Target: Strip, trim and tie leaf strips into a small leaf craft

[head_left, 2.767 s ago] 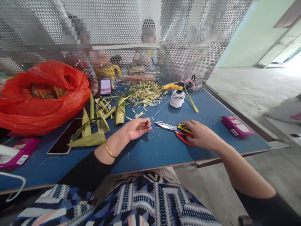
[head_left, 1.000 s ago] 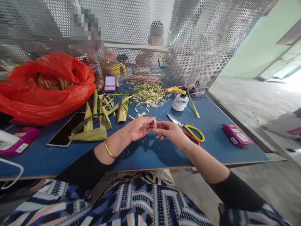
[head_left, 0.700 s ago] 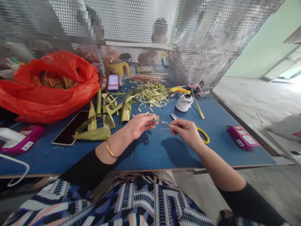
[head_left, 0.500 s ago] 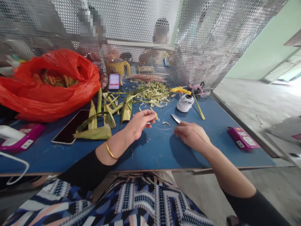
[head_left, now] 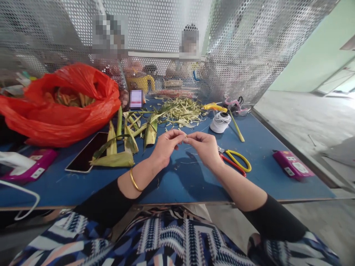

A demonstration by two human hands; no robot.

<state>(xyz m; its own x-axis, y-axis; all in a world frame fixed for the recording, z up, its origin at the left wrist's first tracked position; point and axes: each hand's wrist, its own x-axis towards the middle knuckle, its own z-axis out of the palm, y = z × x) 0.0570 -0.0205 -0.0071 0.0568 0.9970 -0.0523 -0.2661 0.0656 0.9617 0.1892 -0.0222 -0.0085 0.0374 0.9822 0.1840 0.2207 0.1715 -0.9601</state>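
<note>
My left hand (head_left: 168, 146), with a gold bangle at the wrist, pinches a small yellowish piece (head_left: 185, 136), perhaps of corn husk. At its other side, the fingertips of my right hand (head_left: 204, 146) are closed on it too. My fingers cover most of this piece. Scissors (head_left: 237, 159) with one red and one yellow handle lie just right of my right hand, their blades partly hidden behind it. Fine white thread runs over the table near my right hand, and a spool of white thread (head_left: 220, 122) stands behind.
Corn husks (head_left: 112, 160) lie to the left, partly over a dark tablet (head_left: 83, 157). Behind are shredded husk strips (head_left: 184, 111), a yellow-handled tool (head_left: 215, 107) and a red plastic bag (head_left: 63, 125). Purple packs (head_left: 294, 164) sit at both sides. A perforated sheet (head_left: 166, 33) hangs behind; people are beyond it.
My right hand has let go of the scissors, now lying on the table, and has moved left to meet my left hand at the small piece. The view has shifted slightly.
</note>
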